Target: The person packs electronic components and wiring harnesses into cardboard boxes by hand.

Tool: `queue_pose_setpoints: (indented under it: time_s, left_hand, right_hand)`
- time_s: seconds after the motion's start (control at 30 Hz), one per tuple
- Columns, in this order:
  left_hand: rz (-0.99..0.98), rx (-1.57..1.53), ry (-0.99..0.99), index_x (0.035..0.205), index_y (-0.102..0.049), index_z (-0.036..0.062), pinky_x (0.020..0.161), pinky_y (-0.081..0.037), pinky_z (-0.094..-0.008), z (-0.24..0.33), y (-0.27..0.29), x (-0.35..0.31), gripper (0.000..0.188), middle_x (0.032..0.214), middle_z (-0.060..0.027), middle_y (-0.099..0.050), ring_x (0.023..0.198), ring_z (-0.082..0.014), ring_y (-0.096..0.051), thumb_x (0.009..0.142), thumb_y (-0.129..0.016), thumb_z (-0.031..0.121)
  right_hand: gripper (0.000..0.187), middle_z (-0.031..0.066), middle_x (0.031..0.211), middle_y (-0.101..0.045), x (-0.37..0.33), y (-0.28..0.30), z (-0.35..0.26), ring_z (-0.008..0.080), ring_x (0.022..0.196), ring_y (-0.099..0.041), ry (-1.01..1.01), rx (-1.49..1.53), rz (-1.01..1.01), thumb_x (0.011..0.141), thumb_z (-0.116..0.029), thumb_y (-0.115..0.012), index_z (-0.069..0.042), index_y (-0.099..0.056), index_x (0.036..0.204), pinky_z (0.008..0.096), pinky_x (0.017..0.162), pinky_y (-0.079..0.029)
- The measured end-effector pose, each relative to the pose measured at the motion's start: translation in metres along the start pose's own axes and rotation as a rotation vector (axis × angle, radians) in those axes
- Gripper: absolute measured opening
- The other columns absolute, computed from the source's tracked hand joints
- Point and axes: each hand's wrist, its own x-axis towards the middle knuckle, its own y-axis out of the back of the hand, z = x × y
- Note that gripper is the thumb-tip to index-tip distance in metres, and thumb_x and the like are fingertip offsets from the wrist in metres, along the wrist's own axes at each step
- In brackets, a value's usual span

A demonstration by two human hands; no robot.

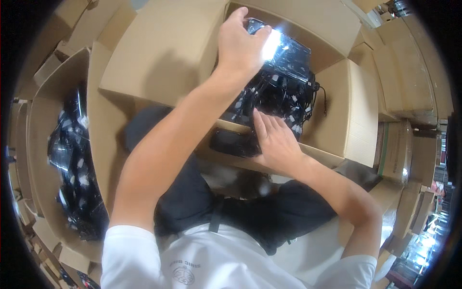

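Note:
My left hand [243, 43] grips the far left corner of a glossy black flat panel [293, 55], which looks wrapped in clear film and reflects a bright light. Beneath the panel, a heap of black cables [276, 96] with white connectors lies in an open cardboard box [332, 113]. My right hand [276, 139] is at the box's near edge, its fingers stretched over the edge toward the cables. Beside its palm and thumb is a flat black case [233, 143] with rounded corners; whether the thumb presses on it cannot be made out.
To the left stands another open carton [41, 144] holding plastic-wrapped black units [77, 168] with white connectors. A raised box flap [154, 48] stands between the two cartons. Closed cartons [404, 72] are stacked at the right. My legs [284, 207] are close below the box.

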Motion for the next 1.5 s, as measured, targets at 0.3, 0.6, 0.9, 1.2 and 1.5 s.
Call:
queue_pose_setpoints:
  time_s: [0.3, 0.6, 0.9, 1.2, 1.5]
  left_hand:
    - [-0.182, -0.369, 0.741, 0.098, -0.065, -0.0008, 0.071, -0.054, -0.0362, 0.006, 0.013, 0.011, 0.015, 0.087, -0.0066, -0.069, 0.073, -0.0170, -0.065, 0.095, -0.068, 0.013]
    - [0.091, -0.425, 0.316, 0.109, -0.068, 0.0003, 0.076, -0.047, -0.0278, 0.024, 0.019, 0.014, 0.022, 0.092, -0.0026, -0.065, 0.085, -0.0108, -0.058, 0.099, -0.064, 0.020]
    - [-0.080, -0.520, 0.195, 0.120, -0.064, 0.0021, 0.088, -0.047, -0.0255, 0.044, -0.010, -0.026, 0.027, 0.107, -0.0024, -0.064, 0.098, -0.0088, -0.056, 0.106, -0.055, 0.023]
    - [-0.115, -0.237, 0.196, 0.125, -0.058, -0.0033, 0.092, -0.051, -0.0314, 0.036, -0.004, -0.037, 0.054, 0.114, -0.0130, -0.066, 0.104, -0.0179, -0.062, 0.081, -0.081, 0.016]
    - [-0.483, -0.414, 0.042, 0.128, -0.056, -0.0007, 0.090, -0.052, -0.0287, 0.054, 0.010, -0.019, 0.048, 0.117, -0.0088, -0.065, 0.103, -0.0146, -0.061, 0.088, -0.077, 0.015]
  right_hand:
    - [0.021, 0.0105, 0.098, -0.059, -0.014, -0.004, -0.010, 0.0252, 0.095, -0.058, 0.381, -0.275, 0.299, 0.079, -0.018, -0.060, -0.004, -0.063, 0.095, 0.0429, 0.089, -0.048]
    - [0.026, 0.0030, 0.067, -0.064, -0.006, 0.070, 0.016, 0.0103, 0.056, -0.056, -0.574, 0.879, 0.803, 0.092, -0.023, -0.073, -0.004, -0.060, 0.082, 0.0288, 0.054, -0.047]
    - [0.029, 0.0172, 0.093, -0.069, 0.020, 0.091, 0.041, 0.0247, 0.076, -0.070, -0.644, 1.682, 1.034, 0.096, -0.022, -0.071, 0.002, -0.054, 0.101, 0.0346, 0.071, -0.061]
    - [0.034, 0.0168, 0.084, -0.070, 0.030, 0.092, 0.032, 0.0243, 0.072, -0.071, -0.642, 1.540, 0.897, 0.100, -0.031, -0.064, 0.002, -0.057, 0.094, 0.0335, 0.067, -0.061]
    - [0.043, 0.0060, 0.088, -0.062, 0.036, 0.119, 0.090, 0.0144, 0.083, -0.055, -0.604, 1.525, 1.046, 0.100, -0.041, -0.057, 0.001, -0.065, 0.096, 0.0321, 0.077, -0.046]
